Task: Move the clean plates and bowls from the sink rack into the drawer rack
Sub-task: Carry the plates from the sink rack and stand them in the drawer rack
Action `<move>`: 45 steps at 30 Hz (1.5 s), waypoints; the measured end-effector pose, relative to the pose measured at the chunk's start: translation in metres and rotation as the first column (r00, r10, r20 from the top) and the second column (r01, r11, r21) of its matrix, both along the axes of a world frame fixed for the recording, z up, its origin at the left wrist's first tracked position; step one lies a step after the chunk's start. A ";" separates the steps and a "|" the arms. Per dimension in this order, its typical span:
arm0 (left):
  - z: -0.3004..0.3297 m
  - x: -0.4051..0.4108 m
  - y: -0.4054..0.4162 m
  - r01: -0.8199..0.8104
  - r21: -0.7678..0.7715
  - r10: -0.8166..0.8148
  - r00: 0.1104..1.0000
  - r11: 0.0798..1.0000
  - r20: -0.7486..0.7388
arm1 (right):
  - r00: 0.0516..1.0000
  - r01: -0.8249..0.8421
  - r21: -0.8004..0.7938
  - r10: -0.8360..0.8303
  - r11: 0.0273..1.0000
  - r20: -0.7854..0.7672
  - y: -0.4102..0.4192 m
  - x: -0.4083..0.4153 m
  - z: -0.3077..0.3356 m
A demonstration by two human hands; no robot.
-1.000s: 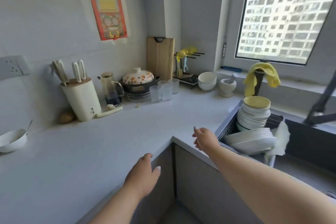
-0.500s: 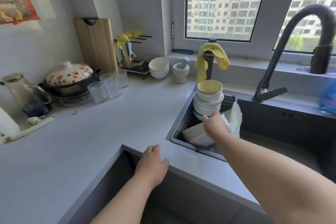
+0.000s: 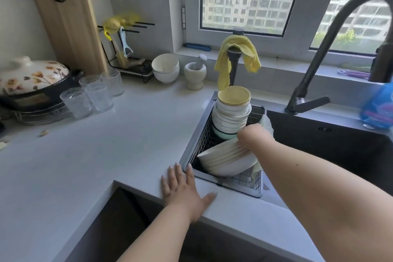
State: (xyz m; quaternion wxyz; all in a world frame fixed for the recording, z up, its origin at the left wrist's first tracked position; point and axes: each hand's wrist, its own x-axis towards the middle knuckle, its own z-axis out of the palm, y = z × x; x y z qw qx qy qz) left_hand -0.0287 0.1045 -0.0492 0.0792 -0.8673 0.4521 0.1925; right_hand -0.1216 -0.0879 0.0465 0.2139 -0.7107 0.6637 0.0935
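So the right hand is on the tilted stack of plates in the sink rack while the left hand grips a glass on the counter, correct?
Not quite. In the head view the left hand lies flat on the counter edge and holds nothing. The right hand is indeed on the tilted plates in the sink rack.

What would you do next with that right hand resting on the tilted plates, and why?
Probably curl the right hand round the rims of the leaning stack of plates and lift a few out. Its fingers already lie on those rims inside the sink rack, while the left hand lies flat on the countertop.
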 end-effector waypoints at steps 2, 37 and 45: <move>0.000 0.001 0.000 0.017 0.007 -0.017 1.000 1.000 0.012 | 0.997 -0.070 0.017 0.070 0.997 -0.032 -0.007 0.003 0.001; 0.040 0.048 0.065 -0.832 -0.184 0.126 0.289 0.523 -0.949 | 0.515 0.093 0.018 -0.063 0.995 0.855 0.098 -0.016 0.063; 0.077 0.036 0.173 -0.982 0.186 -0.138 -0.186 0.008 -0.973 | 0.357 -0.179 0.066 0.002 0.982 0.934 0.197 0.021 0.052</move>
